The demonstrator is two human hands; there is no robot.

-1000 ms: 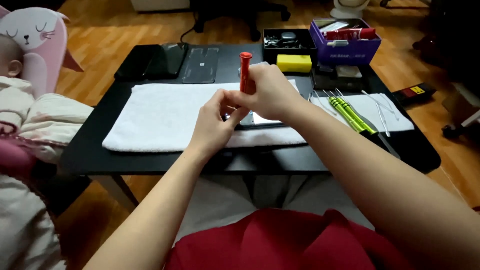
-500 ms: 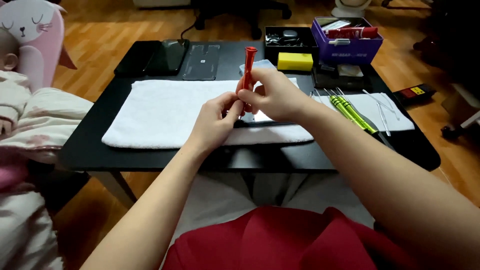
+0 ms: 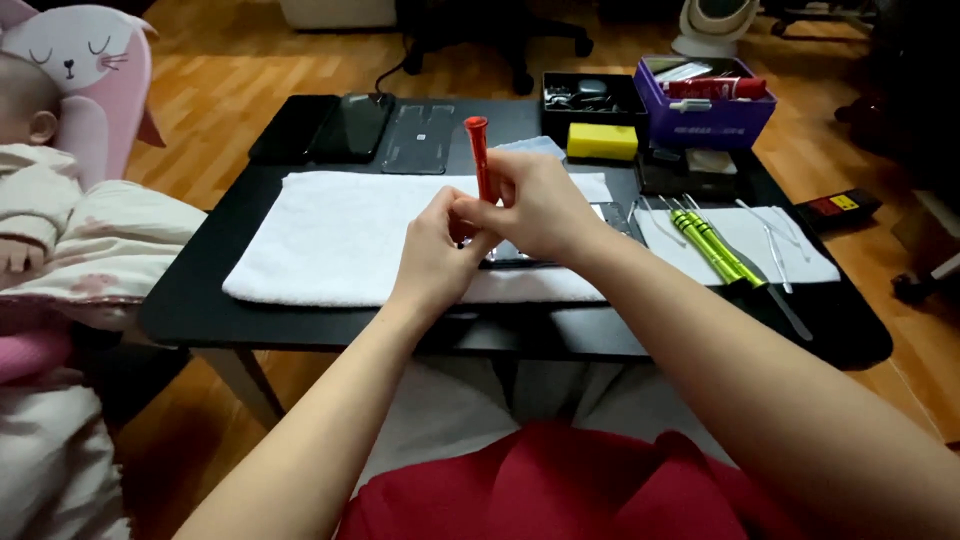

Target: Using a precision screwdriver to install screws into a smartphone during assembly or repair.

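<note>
Both hands meet over the white towel [image 3: 350, 235] mid-surface. Right hand [image 3: 540, 205] is closed around a red screwdriver [image 3: 478, 150], held upright, cap end up, shaft running down into the fingers. Left hand [image 3: 435, 255] is pinched in at the lower end of the tool; what it grips there is hidden, likely the tip or something small on it. Under the hands a flat dark phone [image 3: 520, 255] lies on the towel, mostly covered.

Risks, as I judge them:
- Whatever small thing sits at the tip could drop. Towel pile would catch it, but a bounce off the hard black surface [image 3: 200, 290] sends it to the wood floor [image 3: 220, 70].
- Slim smooth plastic handle, held by fingertips only: a slip could drive the tip into the phone below.
- Right forearm passes close to the green screwdrivers [image 3: 710, 245] and thin metal tweezers [image 3: 775, 250] on the white mat [image 3: 810, 250]; a sweep back would scatter them.

Materials: towel soft, looped, absorbent; surface matte black, rigid; yellow block [image 3: 602, 141] looks spongy, rectangular; purple box [image 3: 710, 115] hard plastic, open top, holding a red tube; black tray [image 3: 590, 95] of small parts beside it; two dark glossy phones [image 3: 335, 125] at the far edge.
</note>
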